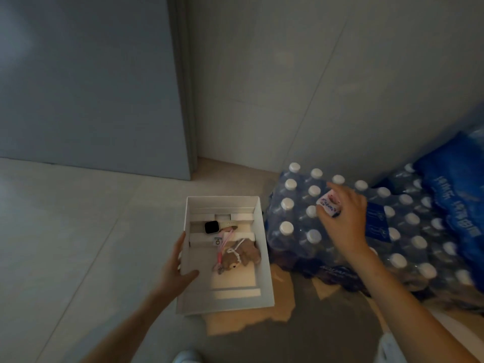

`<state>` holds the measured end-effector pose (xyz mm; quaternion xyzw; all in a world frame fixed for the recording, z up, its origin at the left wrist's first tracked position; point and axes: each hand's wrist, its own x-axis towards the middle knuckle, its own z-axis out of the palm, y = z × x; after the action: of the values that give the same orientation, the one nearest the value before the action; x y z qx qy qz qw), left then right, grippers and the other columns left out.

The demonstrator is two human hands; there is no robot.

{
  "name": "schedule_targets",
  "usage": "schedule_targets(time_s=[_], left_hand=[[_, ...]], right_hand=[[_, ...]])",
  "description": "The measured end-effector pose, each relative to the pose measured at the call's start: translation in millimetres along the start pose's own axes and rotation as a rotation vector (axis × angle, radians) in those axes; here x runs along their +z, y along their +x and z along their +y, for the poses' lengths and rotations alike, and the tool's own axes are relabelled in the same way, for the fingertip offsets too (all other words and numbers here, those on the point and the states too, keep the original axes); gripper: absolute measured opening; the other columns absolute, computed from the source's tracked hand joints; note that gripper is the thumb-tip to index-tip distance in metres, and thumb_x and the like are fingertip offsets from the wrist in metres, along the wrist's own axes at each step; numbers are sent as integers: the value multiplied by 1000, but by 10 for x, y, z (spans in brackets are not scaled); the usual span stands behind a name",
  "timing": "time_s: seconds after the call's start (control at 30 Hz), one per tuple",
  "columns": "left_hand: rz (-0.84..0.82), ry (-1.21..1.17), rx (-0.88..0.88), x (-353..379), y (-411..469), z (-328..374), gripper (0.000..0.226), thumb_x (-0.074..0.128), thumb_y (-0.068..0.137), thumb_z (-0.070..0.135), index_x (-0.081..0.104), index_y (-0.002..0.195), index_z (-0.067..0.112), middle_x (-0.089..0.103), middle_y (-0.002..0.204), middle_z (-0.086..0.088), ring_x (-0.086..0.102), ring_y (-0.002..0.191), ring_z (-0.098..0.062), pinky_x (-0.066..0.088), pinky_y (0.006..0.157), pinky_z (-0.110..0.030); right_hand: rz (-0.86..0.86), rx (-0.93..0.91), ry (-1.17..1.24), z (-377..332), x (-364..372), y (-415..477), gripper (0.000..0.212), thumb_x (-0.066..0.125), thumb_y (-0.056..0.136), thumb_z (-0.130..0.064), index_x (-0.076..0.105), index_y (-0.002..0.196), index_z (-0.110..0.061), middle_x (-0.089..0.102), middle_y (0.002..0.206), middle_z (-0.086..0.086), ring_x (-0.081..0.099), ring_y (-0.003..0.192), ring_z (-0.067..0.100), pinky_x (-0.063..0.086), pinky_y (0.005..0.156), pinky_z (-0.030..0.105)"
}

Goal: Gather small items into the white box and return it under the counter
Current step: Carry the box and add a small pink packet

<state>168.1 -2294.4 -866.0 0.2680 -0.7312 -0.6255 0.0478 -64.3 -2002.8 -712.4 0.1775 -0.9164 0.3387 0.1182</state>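
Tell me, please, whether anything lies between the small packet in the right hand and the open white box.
Nothing visible does. The right hand holds the small packet above the pack of water bottles, just right of the white box. The box is open on top, and the left hand grips only its left wall.

arms: bare forearms | sleeves: none visible | wrists: no jewellery seen

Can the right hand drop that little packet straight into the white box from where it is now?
Probably yes. The right hand holds the small packet over the bottled water pack, just beside the white box. The box is open-topped, and the left hand grips only its far wall.
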Motion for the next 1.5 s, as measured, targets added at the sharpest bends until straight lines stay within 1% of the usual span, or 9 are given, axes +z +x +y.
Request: schedule_targets(time_s=[0.1, 0.23, 0.6, 0.77, 1.0, 1.1, 1.17, 1.3, 1.5], left_hand=[[-6, 12, -13, 4, 4, -9, 103, 67, 74, -18, 14, 146, 35, 48, 130, 11, 59, 107, -13, 55, 81, -26], [-12, 17, -32, -4, 1, 0, 105, 67, 74, -17, 13, 148, 33, 49, 132, 5, 60, 110, -20, 54, 84, -34], [-16, 29, -15, 8, -12, 47, 106, 66, 74, -19, 10, 148, 30, 48, 133, 0, 58, 108, -20, 51, 73, -18], [-21, 29, -16, 4, -18, 46, 106, 64, 73, -20, 9, 149, 28, 47, 135, -1, 59, 106, -18, 52, 71, -17], [-31, 18, -36, -24, -32, 64, 105, 67, 73, -17, 11, 145, 35, 47, 137, 2, 60, 104, -3, 53, 80, -20], [-30, 3, -26, -39, -39, 44, 105, 67, 71, -12, 7, 146, 29, 43, 141, 1, 58, 114, -19, 52, 90, -35], [-40, 2, -25, -37, -43, 25, 104, 63, 74, -20, 6, 149, 26, 44, 142, 1, 58, 117, -19, 52, 92, -38], [-49, -7, -44, -47, -32, 5, 103, 58, 75, -25, 8, 148, 28, 49, 133, 11, 61, 108, 0, 54, 82, -24], [-35, -1, -32, -29, -45, 34, 103, 59, 75, -23, 8, 146, 30, 46, 134, 15, 58, 112, -1, 52, 85, -22]], right_hand=[[-124, 129, -162, 267, -46, 152, 79, 76, 75, -39, 34, 141, -31, 40, 141, 10, 23, 129, 34, 31, 103, 49], [-242, 235, -75, 472, -4, 236, 94, 78, 70, -47, 24, 146, -32, 46, 139, 5, 26, 129, 33, 33, 102, 48], [-222, 214, -160, 568, 96, 233, 68, 80, 69, -39, 52, 126, -14, 56, 125, 12, 45, 116, 37, 40, 94, 45], [-130, 38, -47, 139, 235, 103, 53, 80, 67, -38, 52, 111, -26, 56, 112, 3, 46, 107, 20, 41, 88, 36], [-426, -108, 196, -642, 935, -467, 67, 68, 62, -56, 43, 123, -44, 41, 113, -25, 38, 108, 0, 39, 89, 22], [-584, -188, 156, -697, 1298, -771, 62, 73, 60, -53, 50, 115, -39, 49, 112, -17, 40, 104, 3, 39, 91, 31], [-667, -154, 137, -642, 1496, -953, 74, 76, 58, -54, 51, 125, -33, 52, 122, -11, 44, 108, 14, 41, 92, 35], [-661, -140, 39, -585, 1678, -1102, 83, 67, 54, -63, 46, 130, -35, 52, 128, -12, 43, 104, 16, 42, 87, 39], [-677, -164, 15, -601, 1765, -1110, 89, 71, 54, -60, 42, 135, -34, 48, 134, -11, 39, 117, 16, 26, 84, 24]])
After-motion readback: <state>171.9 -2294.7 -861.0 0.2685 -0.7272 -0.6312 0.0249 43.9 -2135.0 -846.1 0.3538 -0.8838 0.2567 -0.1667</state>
